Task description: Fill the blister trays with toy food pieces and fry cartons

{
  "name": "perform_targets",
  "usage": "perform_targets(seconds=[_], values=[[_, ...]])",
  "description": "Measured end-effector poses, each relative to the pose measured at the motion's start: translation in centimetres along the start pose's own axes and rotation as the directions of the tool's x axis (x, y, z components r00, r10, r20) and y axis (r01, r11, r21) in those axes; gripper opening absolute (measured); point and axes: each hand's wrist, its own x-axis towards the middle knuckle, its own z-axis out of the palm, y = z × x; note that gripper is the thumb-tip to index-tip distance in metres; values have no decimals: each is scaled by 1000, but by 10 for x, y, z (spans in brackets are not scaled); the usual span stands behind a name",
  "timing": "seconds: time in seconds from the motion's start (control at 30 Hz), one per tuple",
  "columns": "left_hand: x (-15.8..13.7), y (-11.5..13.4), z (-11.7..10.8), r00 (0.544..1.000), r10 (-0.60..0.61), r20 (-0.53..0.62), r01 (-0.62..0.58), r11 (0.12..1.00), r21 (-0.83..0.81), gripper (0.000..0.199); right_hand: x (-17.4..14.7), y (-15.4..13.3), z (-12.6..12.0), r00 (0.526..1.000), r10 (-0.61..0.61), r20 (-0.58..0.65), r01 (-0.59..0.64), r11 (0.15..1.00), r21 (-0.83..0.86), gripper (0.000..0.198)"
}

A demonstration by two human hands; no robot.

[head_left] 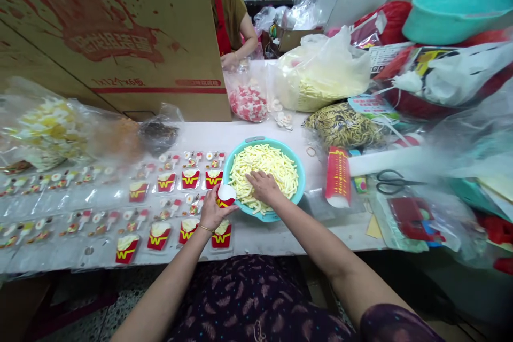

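My left hand (pixel 213 212) is closed around a small red and yellow fry carton (pixel 225 197), its white inside facing up at the left rim of the basin. Inside a turquoise basin (pixel 301 189) lies a heap of pale yellow fry-shaped pieces (pixel 264 157). On this heap rests my right hand (pixel 263 187), fingers stretched out and touching the pieces; their tips are partly hard to make out. Left of the basin, several filled fry cartons (pixel 159 235) sit in clear plastic trays (pixel 88 251), beside small food-shaped pieces.
A big cardboard box (pixel 160 48) stands at the back left. A stack of red cartons (pixel 339 176), scissors (pixel 395 181) and bags of pieces (pixel 320 77) lie to the right. Across the table is another person's arm (pixel 248 37). Bagged pieces (pixel 52 128) stand at far left.
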Motion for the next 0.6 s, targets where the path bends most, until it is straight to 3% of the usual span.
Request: perform_targets(seconds=[0.07,0.17,0.27,0.33,0.4,0.5,0.6], values=[[2,0,-1,1000,12,9,-12,1000,6,85,7,1,7,1000,1,19,-2,999,34,47],[4,0,-2,998,43,36,-43,999,21,85,8,18,10,994,82,-66,-60,959,278,37],[10,5,1,993,89,71,-91,996,25,86,0,37,2,960,235,-149,-80,746,661,32],[17,13,5,987,127,99,-130,991,20,85,-8,44,-8,957,284,-62,-95,506,857,31],[24,21,11,978,161,130,-164,986,15,84,-16,47,-17,962,267,56,-142,314,939,35],[31,31,18,968,191,161,-196,980,17,84,-26,49,-24,954,264,138,-202,234,951,39],[34,33,22,963,208,172,-219,975,43,83,-32,51,-24,902,391,182,-277,203,939,44]])
